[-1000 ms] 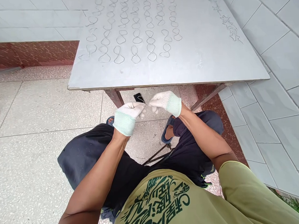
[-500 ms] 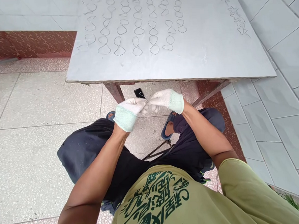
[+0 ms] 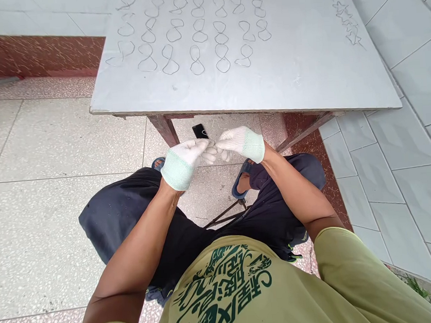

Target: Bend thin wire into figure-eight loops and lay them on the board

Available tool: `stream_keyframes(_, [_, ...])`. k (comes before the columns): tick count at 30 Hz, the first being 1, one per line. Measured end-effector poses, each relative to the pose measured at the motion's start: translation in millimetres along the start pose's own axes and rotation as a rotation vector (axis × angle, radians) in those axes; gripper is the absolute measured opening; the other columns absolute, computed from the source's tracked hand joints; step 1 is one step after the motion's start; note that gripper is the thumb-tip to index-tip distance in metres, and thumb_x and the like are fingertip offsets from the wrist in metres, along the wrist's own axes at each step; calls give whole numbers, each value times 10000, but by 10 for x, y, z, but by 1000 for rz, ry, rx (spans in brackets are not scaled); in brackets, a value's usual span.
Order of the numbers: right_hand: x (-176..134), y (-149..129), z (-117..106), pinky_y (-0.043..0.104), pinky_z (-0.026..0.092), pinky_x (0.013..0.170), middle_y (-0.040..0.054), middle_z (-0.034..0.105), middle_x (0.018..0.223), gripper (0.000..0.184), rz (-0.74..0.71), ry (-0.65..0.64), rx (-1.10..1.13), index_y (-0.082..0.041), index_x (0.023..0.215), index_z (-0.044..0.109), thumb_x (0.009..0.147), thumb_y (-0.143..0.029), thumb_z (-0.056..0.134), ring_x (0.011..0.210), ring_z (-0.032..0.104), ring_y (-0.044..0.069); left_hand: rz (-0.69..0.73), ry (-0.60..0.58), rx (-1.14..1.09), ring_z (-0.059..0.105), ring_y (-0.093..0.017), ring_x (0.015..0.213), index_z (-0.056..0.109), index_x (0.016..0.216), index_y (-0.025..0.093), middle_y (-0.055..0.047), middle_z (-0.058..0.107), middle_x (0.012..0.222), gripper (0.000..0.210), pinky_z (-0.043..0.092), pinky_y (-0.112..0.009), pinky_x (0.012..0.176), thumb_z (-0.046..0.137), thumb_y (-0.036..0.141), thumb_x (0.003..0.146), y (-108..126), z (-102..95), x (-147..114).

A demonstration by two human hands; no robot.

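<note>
A thin, pale bent wire (image 3: 218, 125) shows above my fingertips, in front of the table's edge. My left hand (image 3: 191, 154), in a white knit glove with a mint cuff, pinches the wire from the left. From the right, my right hand (image 3: 238, 141), gloved the same way, pinches it too. The fingertips of both hands almost meet, and the part of the wire between them is mostly hidden. On the white table (image 3: 305, 78) lie rows of wire figure-eights (image 3: 223, 58), with star-like bent wires (image 3: 346, 19) along the right.
A black phone (image 3: 199, 131) lies below, beyond my hands. Table legs (image 3: 163, 129) stand under the near edge. A tiled wall (image 3: 414, 134) runs along the right. My sandalled feet (image 3: 241, 182) rest on the speckled floor, near a dark metal frame (image 3: 228, 214).
My left hand has shifted slightly left and its lower fingers look more spread. The wire has turned a little. The camera view has tilted slightly, so the table sits higher.
</note>
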State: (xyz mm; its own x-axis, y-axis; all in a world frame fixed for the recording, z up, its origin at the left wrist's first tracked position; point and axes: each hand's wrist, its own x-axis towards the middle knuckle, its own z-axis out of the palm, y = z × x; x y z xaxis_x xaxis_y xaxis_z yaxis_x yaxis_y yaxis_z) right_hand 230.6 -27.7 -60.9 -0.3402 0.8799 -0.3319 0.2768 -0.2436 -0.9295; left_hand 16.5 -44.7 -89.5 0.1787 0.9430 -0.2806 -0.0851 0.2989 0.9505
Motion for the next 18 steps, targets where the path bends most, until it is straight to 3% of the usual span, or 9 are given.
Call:
stream_keyframes(8, [-49,-81,62,239,614,627,-7,778,646,276,6,-189,-64,-211,746,766,971,-297,901,605,735,130,24,118,393,694,-173,641,780,753,189,-54,769,669,268,527,-279,637,874,401,888,53,42,-55])
stream_keyframes(13, [9,-65,81,245,604,585,4,739,594,455,60,-190,-10,-218,617,667,1000,-300,898,556,712,137,65,103,432,678,-192,685,783,773,224,-40,777,729,216,503,-290,655,813,385,915,-30,-9,3])
stream_keyframes(18, [60,-10,79,232,600,601,5,743,591,486,56,-193,22,-214,595,658,1057,-222,808,542,699,125,236,185,769,632,-248,725,816,800,278,-27,716,718,209,430,-343,699,717,323,979,-5,-19,-48])
